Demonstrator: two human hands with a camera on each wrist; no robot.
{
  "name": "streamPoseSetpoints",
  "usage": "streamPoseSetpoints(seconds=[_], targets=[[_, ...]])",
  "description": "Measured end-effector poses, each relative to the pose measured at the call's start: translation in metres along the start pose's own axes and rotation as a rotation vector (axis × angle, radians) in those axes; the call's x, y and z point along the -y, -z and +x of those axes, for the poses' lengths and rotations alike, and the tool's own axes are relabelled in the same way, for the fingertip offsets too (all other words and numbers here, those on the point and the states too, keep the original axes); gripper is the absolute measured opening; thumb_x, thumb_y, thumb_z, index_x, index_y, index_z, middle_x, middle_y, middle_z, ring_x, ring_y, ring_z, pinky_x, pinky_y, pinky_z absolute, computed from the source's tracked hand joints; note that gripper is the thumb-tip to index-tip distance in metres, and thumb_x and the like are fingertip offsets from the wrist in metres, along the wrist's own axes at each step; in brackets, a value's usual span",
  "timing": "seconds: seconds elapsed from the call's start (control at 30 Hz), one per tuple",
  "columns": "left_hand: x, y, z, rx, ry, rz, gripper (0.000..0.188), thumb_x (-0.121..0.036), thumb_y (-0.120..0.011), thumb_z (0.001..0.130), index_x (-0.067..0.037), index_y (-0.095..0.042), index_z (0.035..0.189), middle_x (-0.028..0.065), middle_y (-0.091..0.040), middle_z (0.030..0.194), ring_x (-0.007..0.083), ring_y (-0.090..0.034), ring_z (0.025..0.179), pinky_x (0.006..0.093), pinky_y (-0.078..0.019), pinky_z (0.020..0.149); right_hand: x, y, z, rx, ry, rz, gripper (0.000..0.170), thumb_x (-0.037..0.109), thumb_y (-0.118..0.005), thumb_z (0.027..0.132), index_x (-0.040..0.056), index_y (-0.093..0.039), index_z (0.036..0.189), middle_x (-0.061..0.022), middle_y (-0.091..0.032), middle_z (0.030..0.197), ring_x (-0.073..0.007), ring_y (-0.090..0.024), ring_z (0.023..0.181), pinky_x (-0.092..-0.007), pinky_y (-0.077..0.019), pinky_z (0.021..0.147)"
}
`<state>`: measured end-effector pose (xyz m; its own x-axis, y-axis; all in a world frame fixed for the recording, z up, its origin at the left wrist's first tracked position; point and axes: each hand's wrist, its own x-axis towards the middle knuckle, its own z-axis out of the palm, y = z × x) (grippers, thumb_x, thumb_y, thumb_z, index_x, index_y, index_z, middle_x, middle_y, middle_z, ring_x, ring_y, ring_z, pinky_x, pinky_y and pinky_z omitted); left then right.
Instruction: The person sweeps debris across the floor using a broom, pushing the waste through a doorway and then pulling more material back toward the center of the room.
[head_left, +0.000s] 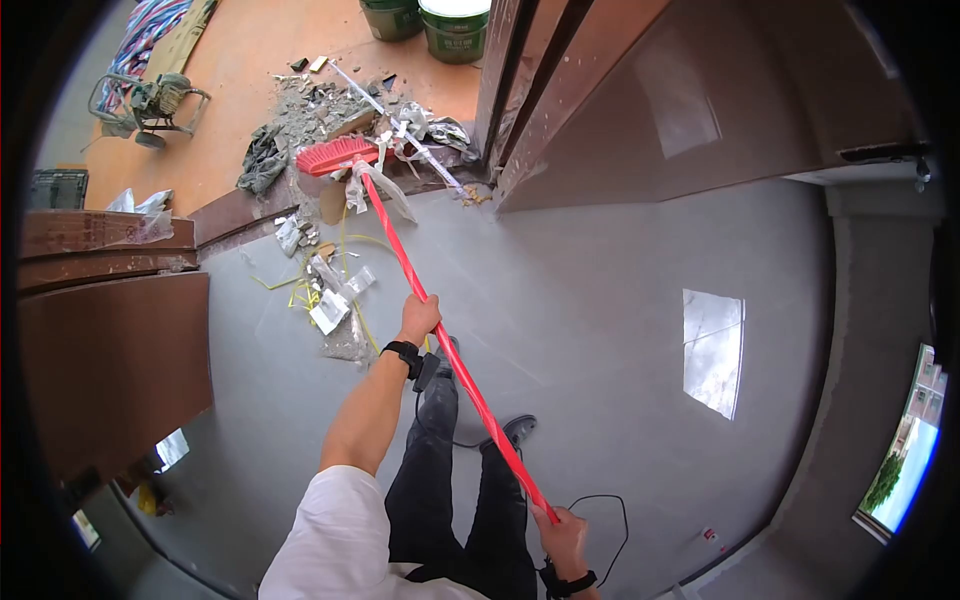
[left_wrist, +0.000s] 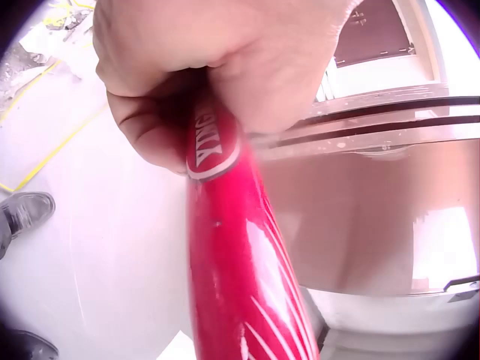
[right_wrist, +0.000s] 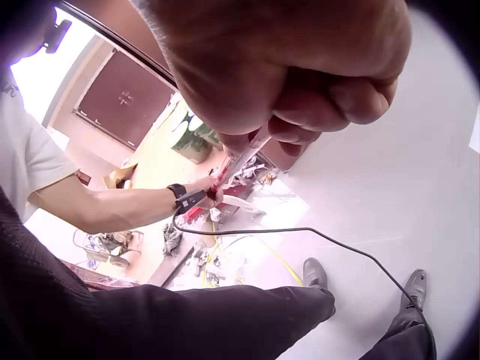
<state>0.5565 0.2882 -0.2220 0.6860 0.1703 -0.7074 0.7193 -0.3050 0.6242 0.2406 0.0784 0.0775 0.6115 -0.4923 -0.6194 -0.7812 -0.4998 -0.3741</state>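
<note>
A broom with a red striped handle (head_left: 400, 250) slants across the head view, its red bristled head (head_left: 335, 156) lying at the doorway sill among rubble. Midway along the handle, my left hand (head_left: 420, 318) grips it; in the left wrist view the fingers of that hand (left_wrist: 217, 60) curl round the red shaft (left_wrist: 232, 247). Lower down, my right hand (head_left: 565, 540) holds the handle near its end, and the right wrist view shows its curled fingers (right_wrist: 330, 112). Plastic scraps and white pieces (head_left: 330, 310) litter the grey floor just inside the sill, with yellow strips (head_left: 300, 292) among them.
Past the sill lies a heap of grey rubble (head_left: 310, 110), with a long white strip (head_left: 400, 128) across it. Green buckets (head_left: 455, 35) and a wheeled machine (head_left: 155, 105) stand beyond. Brown doors (head_left: 640, 110) flank the opening. A thin black cable (head_left: 622, 510) loops near my right hand.
</note>
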Motion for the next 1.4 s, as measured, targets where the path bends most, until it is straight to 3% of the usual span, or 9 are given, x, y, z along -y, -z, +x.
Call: streamPoseSetpoints(seconds=[0.1,0.3,0.4,0.63,0.73,0.93,1.13,1.27,1.4], targets=[[-0.055,0.034,0.029,-0.058,0.035,-0.116,0.021,-0.016,-0.05,0.078,0.004,-0.051,0.071,0.0101,-0.053,0.058,0.0194,-0.054,0.047,0.0336,-0.0432,0.039,0.047,-0.006,0.033,0.073,0.059,-0.009,0.041,0.035,-0.068,0.077,0.0005,-0.056,0.059,-0.0154,-0.046,0.046,-0.0319,-0.049,0.042,-0.0361,-0.037,0.041],[-0.097,0.083,0.065,-0.177,-0.186,-0.102,0.023,-0.013,-0.053,0.076,0.009,-0.054,0.075,0.015,-0.058,0.062,0.0229,-0.059,0.05,0.035,-0.0484,0.042,0.137,0.02,0.078,0.254,0.282,0.154,0.043,0.034,-0.063,0.083,-0.0015,-0.055,0.061,-0.0126,-0.043,0.044,-0.0201,-0.043,0.038,-0.0322,-0.0349,0.041],[-0.094,0.085,0.047,-0.005,-0.046,-0.107,0.023,-0.013,-0.053,0.075,0.01,-0.054,0.074,0.0153,-0.059,0.062,0.0229,-0.059,0.05,0.0345,-0.0486,0.042,0.115,0.024,0.081,0.452,-0.005,0.352,0.044,0.036,-0.058,0.086,-0.0029,-0.06,0.066,-0.0029,-0.042,0.044,-0.0091,-0.04,0.042,-0.0282,-0.0324,0.041],[-0.115,0.117,0.06,-0.05,-0.043,-0.319,0.012,-0.01,-0.054,0.076,0.003,-0.052,0.076,0.0107,-0.057,0.065,0.02,-0.058,0.051,0.0313,-0.049,0.044,0.133,0.01,0.09,0.405,0.164,0.186,0.042,0.036,-0.057,0.087,-0.0013,-0.06,0.067,-0.0023,-0.043,0.044,-0.0093,-0.041,0.043,-0.0274,-0.0334,0.043],[-0.158,0.147,0.062,-0.014,-0.17,-0.491,0.011,-0.011,-0.054,0.079,-0.001,-0.05,0.081,0.0065,-0.056,0.067,0.0164,-0.058,0.055,0.029,-0.0491,0.047,0.169,-0.004,0.107,0.571,-0.025,0.426,0.043,0.038,-0.059,0.086,-0.0018,-0.06,0.069,-0.0026,-0.042,0.044,-0.0092,-0.041,0.044,-0.0274,-0.0337,0.043],[-0.176,0.17,0.079,0.234,-0.036,-0.806,0.011,-0.015,-0.054,0.085,-0.007,-0.048,0.08,0.0029,-0.051,0.065,0.0151,-0.052,0.055,0.0324,-0.0481,0.056,0.221,-0.005,0.085,-0.04,0.508,-0.166,0.03,0.028,-0.064,0.08,0.0037,-0.054,0.067,-0.0147,-0.054,0.055,-0.035,-0.053,0.051,-0.0388,-0.0414,0.048],[-0.16,0.145,0.09,0.307,0.218,-1.064,0.028,-0.035,-0.052,0.09,-0.013,-0.044,0.075,-0.0029,-0.039,0.054,0.0111,-0.041,0.046,0.0269,-0.0428,0.049,0.179,-0.013,0.092,-0.317,0.778,-0.341,0.02,0.023,-0.065,0.078,0.0062,-0.055,0.083,-0.0125,-0.056,0.06,-0.0317,-0.057,0.056,-0.0395,-0.0437,0.05],[-0.175,0.135,0.073,0.422,0.186,-1.265,0.032,-0.041,-0.052,0.089,-0.015,-0.042,0.073,-0.0051,-0.036,0.055,0.0081,-0.038,0.046,0.0223,-0.0367,0.043,0.186,-0.012,0.096,-0.3,0.67,-0.417,0.022,0.022,-0.064,0.079,0.0049,-0.054,0.087,-0.0132,-0.055,0.059,-0.0323,-0.057,0.057,-0.0401,-0.0445,0.051],[-0.196,0.116,0.041,0.435,0.05,-1.056,0.033,-0.038,-0.055,0.088,-0.012,-0.045,0.069,-0.0031,-0.04,0.054,0.0121,-0.042,0.047,0.029,-0.0391,0.044,0.147,-0.018,0.109,0.081,0.451,-0.252,0.027,0.025,-0.064,0.081,0.0012,-0.052,0.074,-0.0122,-0.05,0.054,-0.0253,-0.051,0.05,-0.0371,-0.0417,0.049]])
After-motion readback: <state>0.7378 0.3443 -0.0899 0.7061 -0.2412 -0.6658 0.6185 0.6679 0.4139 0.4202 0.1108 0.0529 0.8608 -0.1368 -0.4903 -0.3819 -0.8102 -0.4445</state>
